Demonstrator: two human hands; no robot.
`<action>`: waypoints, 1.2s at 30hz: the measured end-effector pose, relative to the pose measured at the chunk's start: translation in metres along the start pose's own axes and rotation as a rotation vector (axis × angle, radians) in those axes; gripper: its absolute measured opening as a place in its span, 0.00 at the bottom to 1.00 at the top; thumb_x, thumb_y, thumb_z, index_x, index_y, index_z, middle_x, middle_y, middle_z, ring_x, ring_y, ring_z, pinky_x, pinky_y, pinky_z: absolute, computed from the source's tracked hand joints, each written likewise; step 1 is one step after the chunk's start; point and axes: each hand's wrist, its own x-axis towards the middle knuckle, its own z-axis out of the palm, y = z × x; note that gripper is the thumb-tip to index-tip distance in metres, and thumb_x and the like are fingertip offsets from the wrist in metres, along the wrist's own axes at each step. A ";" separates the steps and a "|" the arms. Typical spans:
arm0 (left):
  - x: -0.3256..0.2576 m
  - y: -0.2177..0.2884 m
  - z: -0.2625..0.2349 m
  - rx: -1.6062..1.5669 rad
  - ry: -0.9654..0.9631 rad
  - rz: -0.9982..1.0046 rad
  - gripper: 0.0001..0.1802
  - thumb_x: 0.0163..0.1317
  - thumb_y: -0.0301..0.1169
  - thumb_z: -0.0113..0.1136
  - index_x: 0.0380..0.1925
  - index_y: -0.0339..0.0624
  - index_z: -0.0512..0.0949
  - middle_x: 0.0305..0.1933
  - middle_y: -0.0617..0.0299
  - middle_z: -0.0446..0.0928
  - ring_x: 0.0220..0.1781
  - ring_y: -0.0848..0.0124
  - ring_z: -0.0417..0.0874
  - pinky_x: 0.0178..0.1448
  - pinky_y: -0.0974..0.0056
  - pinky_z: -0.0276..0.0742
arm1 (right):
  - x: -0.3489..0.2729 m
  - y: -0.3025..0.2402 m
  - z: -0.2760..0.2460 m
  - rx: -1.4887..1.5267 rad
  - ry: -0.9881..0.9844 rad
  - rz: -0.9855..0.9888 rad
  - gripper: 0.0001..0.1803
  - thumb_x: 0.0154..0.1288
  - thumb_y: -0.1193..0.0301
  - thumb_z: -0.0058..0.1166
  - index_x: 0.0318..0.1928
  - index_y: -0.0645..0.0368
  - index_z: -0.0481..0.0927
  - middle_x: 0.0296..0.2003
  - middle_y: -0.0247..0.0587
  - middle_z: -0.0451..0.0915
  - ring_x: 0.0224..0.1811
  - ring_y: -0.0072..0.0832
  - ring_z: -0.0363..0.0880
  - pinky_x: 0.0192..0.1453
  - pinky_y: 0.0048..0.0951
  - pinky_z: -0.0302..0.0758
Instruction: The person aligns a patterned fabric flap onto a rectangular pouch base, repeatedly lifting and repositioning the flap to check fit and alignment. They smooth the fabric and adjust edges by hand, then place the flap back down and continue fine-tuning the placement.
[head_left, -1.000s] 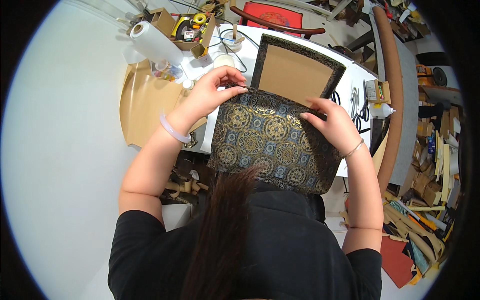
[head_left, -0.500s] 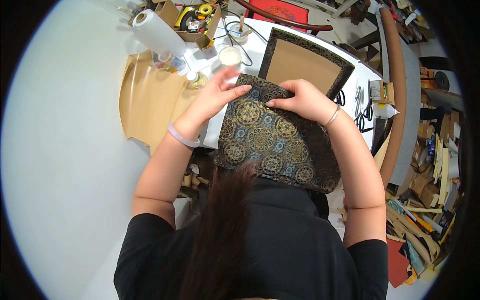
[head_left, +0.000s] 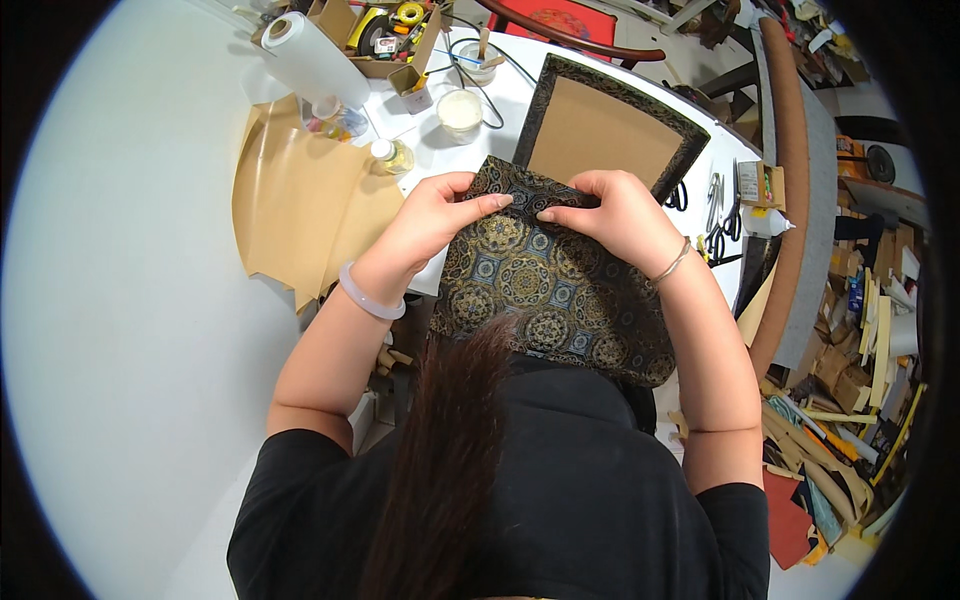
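A flat panel covered in patterned brocade, dark with gold and blue medallions, leans between my body and the table edge. My left hand grips its far edge near the left corner, thumb lying on the brocade and fingers hidden behind. Farther right along the same edge, my right hand holds on in the same way, its thumb pointing toward the left one. Just beyond lies a frame-like panel with a dark patterned border around a tan board centre.
Left of the panel are tan paper sheets, a small bottle and a tub of white paste. A white roll and a box of tools stand at the back left. Scissors lie on the right.
My left hand has come down from just above the panel's far edge and closed on it. The right hand keeps its grip, and the panel has shifted slightly.
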 end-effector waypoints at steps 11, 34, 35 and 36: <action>0.006 -0.003 0.007 0.023 0.109 0.022 0.13 0.70 0.33 0.71 0.46 0.33 0.87 0.40 0.66 0.87 0.41 0.81 0.83 0.48 0.70 0.80 | 0.009 0.003 0.004 0.032 -0.005 0.117 0.22 0.64 0.60 0.74 0.45 0.69 0.89 0.29 0.40 0.88 0.31 0.22 0.83 0.42 0.29 0.82; -0.007 0.012 0.012 0.005 0.047 -0.028 0.15 0.70 0.31 0.70 0.52 0.33 0.86 0.46 0.64 0.88 0.46 0.78 0.85 0.55 0.69 0.80 | -0.002 0.008 -0.003 0.041 -0.015 -0.013 0.22 0.60 0.64 0.73 0.49 0.67 0.88 0.36 0.51 0.89 0.37 0.36 0.88 0.48 0.35 0.82; -0.007 0.011 0.012 0.007 0.053 -0.014 0.14 0.70 0.32 0.70 0.50 0.33 0.86 0.44 0.64 0.88 0.45 0.79 0.84 0.53 0.70 0.80 | -0.004 0.005 -0.004 0.028 -0.016 -0.017 0.22 0.60 0.64 0.73 0.49 0.67 0.88 0.37 0.52 0.89 0.37 0.36 0.88 0.48 0.35 0.82; -0.007 0.008 0.012 0.008 0.059 0.001 0.14 0.70 0.32 0.71 0.49 0.33 0.87 0.43 0.65 0.88 0.43 0.80 0.84 0.51 0.70 0.80 | -0.006 0.003 -0.006 0.016 -0.018 -0.021 0.22 0.59 0.64 0.73 0.50 0.67 0.88 0.37 0.52 0.89 0.38 0.37 0.89 0.49 0.35 0.82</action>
